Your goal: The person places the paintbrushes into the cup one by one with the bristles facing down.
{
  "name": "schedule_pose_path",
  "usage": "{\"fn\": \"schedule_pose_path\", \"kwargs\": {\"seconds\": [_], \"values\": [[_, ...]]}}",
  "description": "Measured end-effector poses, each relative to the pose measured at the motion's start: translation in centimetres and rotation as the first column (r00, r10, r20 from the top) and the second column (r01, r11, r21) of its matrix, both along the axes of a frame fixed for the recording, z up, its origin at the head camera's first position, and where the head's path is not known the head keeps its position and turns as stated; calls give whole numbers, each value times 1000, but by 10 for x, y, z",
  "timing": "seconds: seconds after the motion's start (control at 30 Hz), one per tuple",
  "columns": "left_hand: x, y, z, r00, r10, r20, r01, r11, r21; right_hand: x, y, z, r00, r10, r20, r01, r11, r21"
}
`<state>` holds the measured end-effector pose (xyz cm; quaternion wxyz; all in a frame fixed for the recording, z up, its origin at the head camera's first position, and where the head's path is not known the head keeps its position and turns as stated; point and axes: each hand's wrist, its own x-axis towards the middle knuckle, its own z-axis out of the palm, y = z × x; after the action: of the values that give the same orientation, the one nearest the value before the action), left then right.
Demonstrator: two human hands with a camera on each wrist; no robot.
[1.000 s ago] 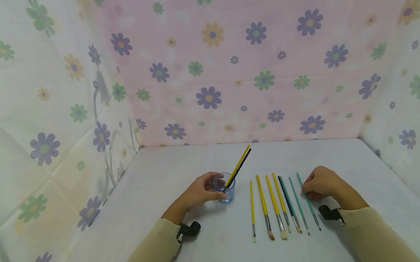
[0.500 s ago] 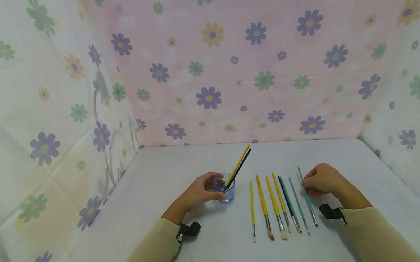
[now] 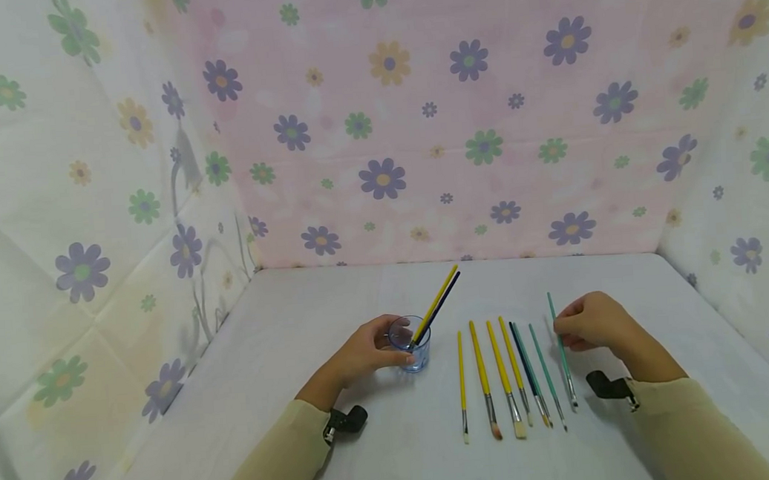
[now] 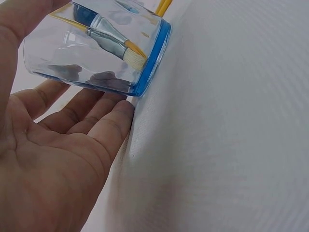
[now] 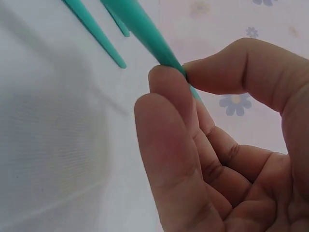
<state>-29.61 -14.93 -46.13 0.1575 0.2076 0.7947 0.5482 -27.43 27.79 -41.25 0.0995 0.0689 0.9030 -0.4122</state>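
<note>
- Pinching a teal brush (image 3: 564, 365) between thumb and fingertips, the right hand (image 3: 591, 321) appears to be picking it up; the next move calls for a steady pinch, clear of neighbours.
- Row of brushes (image 3: 479, 360), slim and smooth with shiny metal collars (image 3: 512, 406), between the hands.
- Clear, round, blue-based glass (image 3: 421, 359), the left hand (image 3: 369, 354) curled around it, two brushes (image 3: 440, 295) leaning inside.
- Small dark tip (image 3: 574, 406) of the held brush: hard to tell whether it touches the table (image 3: 335, 295).

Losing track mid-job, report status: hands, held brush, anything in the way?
Left hand holding glass, two brushes leaning inside. Right hand pinching teal brush by its handle. Possibly in the way: row of brushes lying between it and the glass.
</note>
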Motion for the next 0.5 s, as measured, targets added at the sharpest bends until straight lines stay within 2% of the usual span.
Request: {"fn": "schedule_pose_path", "kwargs": {"seconds": [0.5], "values": [[3, 1, 5, 1000, 10, 16, -10, 1000, 5, 4, -6, 15, 998, 25, -54, -26, 1000, -15]]}}
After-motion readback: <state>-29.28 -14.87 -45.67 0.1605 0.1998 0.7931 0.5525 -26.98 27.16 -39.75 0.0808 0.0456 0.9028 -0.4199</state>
